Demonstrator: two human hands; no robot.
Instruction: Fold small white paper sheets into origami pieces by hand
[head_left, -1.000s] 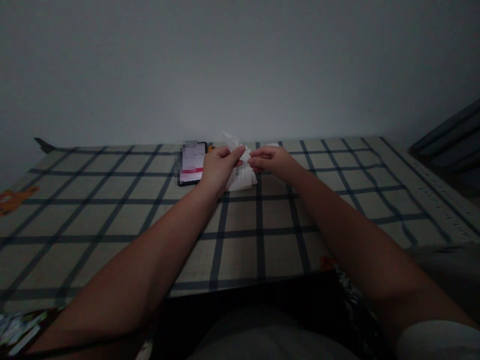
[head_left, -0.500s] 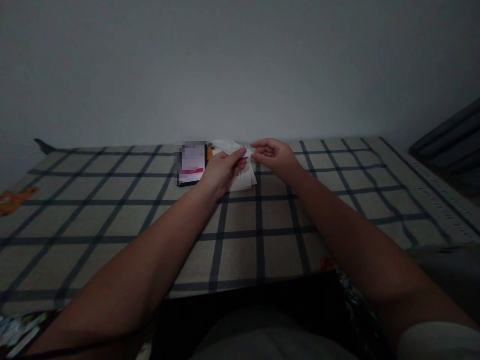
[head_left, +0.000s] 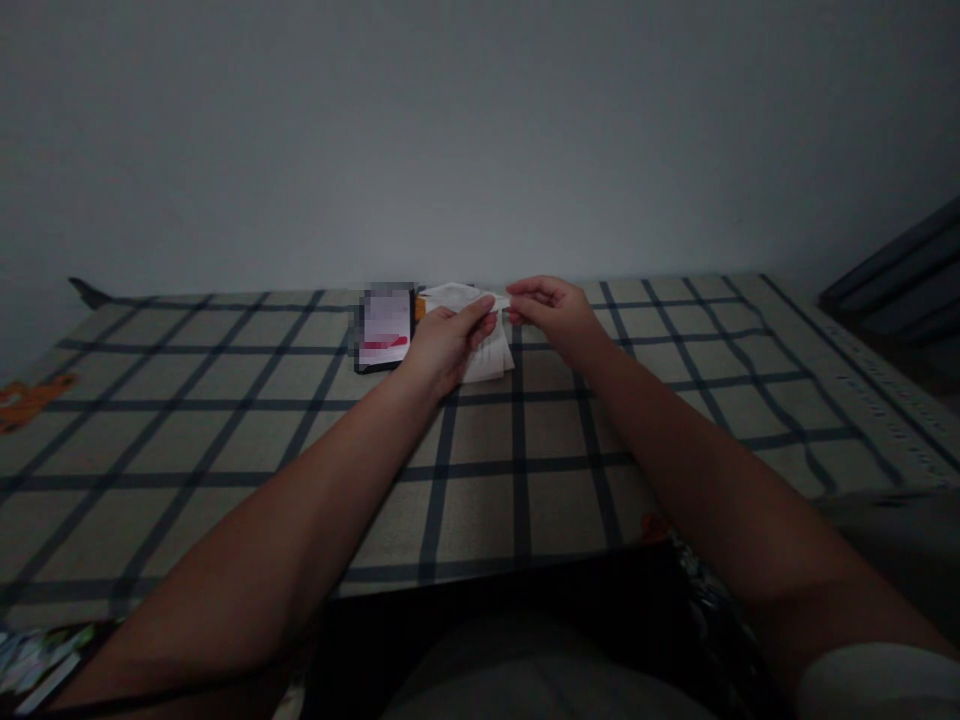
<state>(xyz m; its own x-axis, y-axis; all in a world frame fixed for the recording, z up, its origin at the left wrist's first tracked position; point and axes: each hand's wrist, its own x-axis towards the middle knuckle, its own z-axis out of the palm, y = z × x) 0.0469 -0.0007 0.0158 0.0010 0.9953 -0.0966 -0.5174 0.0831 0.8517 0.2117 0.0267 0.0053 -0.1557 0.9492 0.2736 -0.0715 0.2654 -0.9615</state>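
A folded piece of white paper [head_left: 455,293] is pinched between the thumb and fingers of my left hand [head_left: 448,338]. My right hand [head_left: 551,305] has its thumb and fingertips closed on the pointed right end of that paper. Under my left hand, more white sheets [head_left: 491,358] with faint markings lie on the checked cloth. Just left of them rests a phone or small tablet [head_left: 386,330] with a lit screen, part of it blurred out. The left palm hides some of the paper and sheets.
A checked cloth [head_left: 480,520] with dark blue lines covers the table. A plain grey wall [head_left: 480,140] rises behind it. Dark slatted furniture [head_left: 900,260] stands at the right, and a colourful item [head_left: 45,660] shows at the lower left.
My right fingertips have closed onto the paper's right end, where they were apart before. The paper in my left hand now looks more taut and pointed.
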